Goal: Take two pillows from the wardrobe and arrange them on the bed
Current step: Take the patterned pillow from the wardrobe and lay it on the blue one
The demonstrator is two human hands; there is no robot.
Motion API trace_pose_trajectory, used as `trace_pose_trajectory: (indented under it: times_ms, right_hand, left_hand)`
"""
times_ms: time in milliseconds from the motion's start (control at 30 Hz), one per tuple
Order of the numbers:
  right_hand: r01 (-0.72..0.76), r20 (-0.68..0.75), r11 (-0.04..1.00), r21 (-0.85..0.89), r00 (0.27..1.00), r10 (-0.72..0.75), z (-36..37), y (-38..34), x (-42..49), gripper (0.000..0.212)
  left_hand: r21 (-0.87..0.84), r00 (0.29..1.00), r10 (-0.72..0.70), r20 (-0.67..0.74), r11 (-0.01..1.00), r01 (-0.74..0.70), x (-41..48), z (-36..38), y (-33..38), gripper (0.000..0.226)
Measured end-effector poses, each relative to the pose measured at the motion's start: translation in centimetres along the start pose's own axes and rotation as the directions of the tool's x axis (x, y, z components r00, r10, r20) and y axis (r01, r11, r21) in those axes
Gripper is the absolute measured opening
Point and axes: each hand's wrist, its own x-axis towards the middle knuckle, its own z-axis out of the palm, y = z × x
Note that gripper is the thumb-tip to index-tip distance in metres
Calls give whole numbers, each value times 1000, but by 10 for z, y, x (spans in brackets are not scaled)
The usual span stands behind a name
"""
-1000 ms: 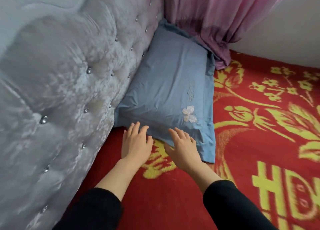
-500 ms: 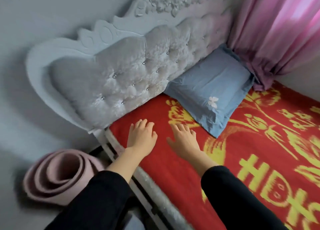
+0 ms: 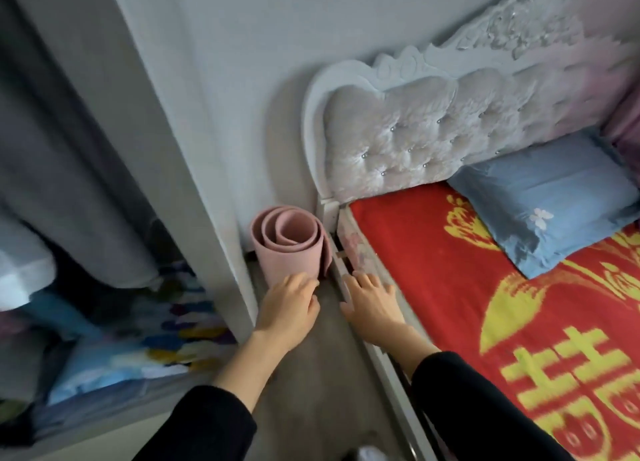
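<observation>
A blue pillow with a small white butterfly lies at the head of the bed, against the tufted grey headboard. The bed carries a red blanket with yellow patterns. At the left the wardrobe stands open, with folded bedding and hanging clothes inside. Both hands hang empty over the floor gap between wardrobe and bed. My left hand has its fingers loosely curled. My right hand is spread above the bed's side rail.
A rolled pink mat stands on the floor in the corner by the headboard. The wardrobe's grey side panel runs close along the narrow strip of grey floor. Pink curtain fabric shows at the far right.
My hands have left the blue pillow and drawn back off the bed. The view has swung left, away from the headboard, bringing the open wardrobe and the floor gap into sight.
</observation>
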Motion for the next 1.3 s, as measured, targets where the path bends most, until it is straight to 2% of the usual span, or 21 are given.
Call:
trace_pose_trajectory:
  times_ms: [200,300,467,633,767,900,1133,1300]
  right_hand:
    - [56,64,998,-6,996,-56,52,-154,-38,43]
    - [111,101,994,-1,989,-110,73,-219,-38,46]
    - [146,141,989,9,979,-146,114,-301,-4,51]
    - [170,195,985,30,966,-172,177,-359,57,52]
    - [185,227,982,46,955,-191,245,-383,107,55]
    - [141,242,987,73,958,-155,319,-387,147,58]
    - [33,230,996,78,972,-50,467,-373,213,55]
    - [44,122,996,76,991,-53,568,-359,273,53]
  left_hand:
    - [10,988,-133,80,991,133,-113,-29,-108,31]
    - [16,972,-200,121,980,200,-150,-41,-162,33]
    - [12,941,-307,146,951,308,-175,-50,-255,33]
    - [41,906,-388,166,921,387,-177,-29,-352,30]
    - [-24,870,-468,153,879,477,-179,15,-429,30]
    - [-22,847,-509,151,855,518,-182,72,-495,32]
    - [82,890,-418,182,909,410,-152,204,-594,30]
    - [72,937,-328,123,944,321,-109,303,-662,35]
